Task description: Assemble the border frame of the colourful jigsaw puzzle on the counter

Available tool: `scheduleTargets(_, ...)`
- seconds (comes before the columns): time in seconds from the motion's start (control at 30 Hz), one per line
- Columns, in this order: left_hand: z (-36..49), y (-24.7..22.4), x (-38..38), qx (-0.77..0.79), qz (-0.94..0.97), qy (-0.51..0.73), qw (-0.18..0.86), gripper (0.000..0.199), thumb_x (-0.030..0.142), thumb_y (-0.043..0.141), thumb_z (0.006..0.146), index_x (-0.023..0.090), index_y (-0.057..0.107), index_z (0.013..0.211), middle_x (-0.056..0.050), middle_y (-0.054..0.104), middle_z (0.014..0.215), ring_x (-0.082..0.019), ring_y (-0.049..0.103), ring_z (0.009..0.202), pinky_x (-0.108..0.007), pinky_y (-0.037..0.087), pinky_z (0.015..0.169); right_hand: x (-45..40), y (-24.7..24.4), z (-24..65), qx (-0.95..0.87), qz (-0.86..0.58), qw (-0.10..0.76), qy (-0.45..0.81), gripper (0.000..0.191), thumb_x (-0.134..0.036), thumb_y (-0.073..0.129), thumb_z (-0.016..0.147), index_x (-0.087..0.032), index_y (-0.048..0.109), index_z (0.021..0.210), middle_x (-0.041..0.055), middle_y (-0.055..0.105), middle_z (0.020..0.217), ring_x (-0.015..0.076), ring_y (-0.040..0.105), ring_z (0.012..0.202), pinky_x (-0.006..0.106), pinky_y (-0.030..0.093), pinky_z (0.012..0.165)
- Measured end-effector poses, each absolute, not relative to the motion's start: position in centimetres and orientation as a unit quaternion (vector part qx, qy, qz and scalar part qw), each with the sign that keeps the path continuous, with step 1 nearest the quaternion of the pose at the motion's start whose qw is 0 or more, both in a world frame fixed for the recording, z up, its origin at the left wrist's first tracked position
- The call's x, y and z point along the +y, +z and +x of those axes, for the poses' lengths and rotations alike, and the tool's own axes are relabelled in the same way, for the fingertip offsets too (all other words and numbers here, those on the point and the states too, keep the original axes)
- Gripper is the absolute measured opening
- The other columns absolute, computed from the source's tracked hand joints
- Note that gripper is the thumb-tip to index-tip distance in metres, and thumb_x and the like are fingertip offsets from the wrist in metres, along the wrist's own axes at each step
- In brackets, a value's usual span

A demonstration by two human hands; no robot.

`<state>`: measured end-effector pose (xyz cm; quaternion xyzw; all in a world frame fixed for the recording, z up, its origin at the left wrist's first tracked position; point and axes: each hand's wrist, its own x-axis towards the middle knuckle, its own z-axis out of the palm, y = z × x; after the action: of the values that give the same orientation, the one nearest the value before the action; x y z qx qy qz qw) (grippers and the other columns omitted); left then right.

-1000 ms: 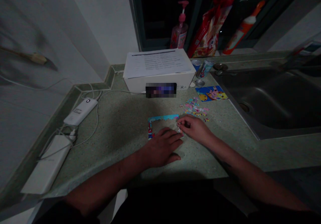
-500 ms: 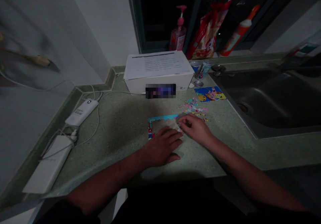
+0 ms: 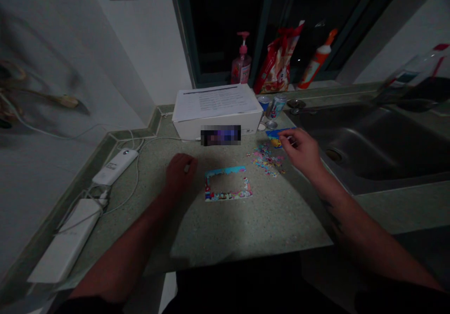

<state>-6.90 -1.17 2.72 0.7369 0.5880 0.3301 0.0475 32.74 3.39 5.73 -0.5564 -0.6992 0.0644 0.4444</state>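
A rectangular border of joined jigsaw pieces (image 3: pixel 225 196) lies flat on the counter, bare counter showing inside it. Its right side has a gap near the upper corner. My left hand (image 3: pixel 181 171) is to the left of the border, apart from it, with fingers curled in; a small pale spot shows at the fingertips. Over the colourful cartoon picture card (image 3: pixel 273 135), my right hand (image 3: pixel 303 151) is closed in a pinch and covers part of the card. Whatever it pinches is too small to make out. Below the card lies a heap of loose jigsaw pieces (image 3: pixel 266 159).
A white box (image 3: pixel 218 131) with a printed sheet stands behind. Cans (image 3: pixel 277 107) sit beside it, near the steel sink (image 3: pixel 351 183) on the right. White power banks (image 3: pixel 114 166) and cables lie left. A pump bottle (image 3: pixel 241 68) stands by the window.
My hands have left the jigsaw border, which now shows fully. The left hand went left and curled; the right moved up and right to the picture card. The camera view has tilted up slightly.
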Motion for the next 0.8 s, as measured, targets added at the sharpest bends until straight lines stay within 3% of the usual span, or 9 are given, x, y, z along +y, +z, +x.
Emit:
scheduleTargets(0.13, -7.6, 1.4, 0.5, 0.613, 0.716, 0.328, 0.065, 0.026, 0.038, 0.051, 0.098, 0.022, 0.067, 0.086, -0.007, 0.071, 0.090, -0.025, 0.065, 0.093, -0.039, 0.052, 0.093, 5.2, 3.7, 32.9, -0.739, -0.554, 0.376, 0.074, 0.018, -0.026, 0.062, 0.094, -0.022, 0.078, 0.100, 0.0087, 0.075, 0.093, 0.0261, 0.069, 0.085, 0.041, 0.055, 0.083)
scheduleTargets(0.27, -7.4, 0.9, 0.7, 0.611, 0.723, 0.313, 0.076, 0.030, 0.042, 0.049, 0.098, 0.022, 0.069, 0.088, -0.009, 0.073, 0.094, -0.026, 0.066, 0.095, -0.040, 0.052, 0.095, 5.0, 1.2, 33.3, -0.783, -0.523, 0.324, 0.091, 0.022, -0.019, 0.059, 0.095, -0.022, 0.079, 0.104, 0.0103, 0.077, 0.106, 0.0294, 0.070, 0.103, 0.044, 0.054, 0.094)
scheduleTargets(0.8, -7.2, 0.6, 1.4, 0.565, 0.778, 0.267, 0.067, 0.038, 0.045, 0.047, 0.099, 0.020, 0.075, 0.094, -0.012, 0.077, 0.096, -0.030, 0.068, 0.096, -0.046, 0.052, 0.094, 5.8, 0.7, 35.4, -0.818, -0.505, 0.273, 0.043, 0.045, 0.006, 0.056, 0.076, -0.026, 0.083, 0.094, 0.0061, 0.076, 0.107, 0.0259, 0.070, 0.107, 0.042, 0.055, 0.099)
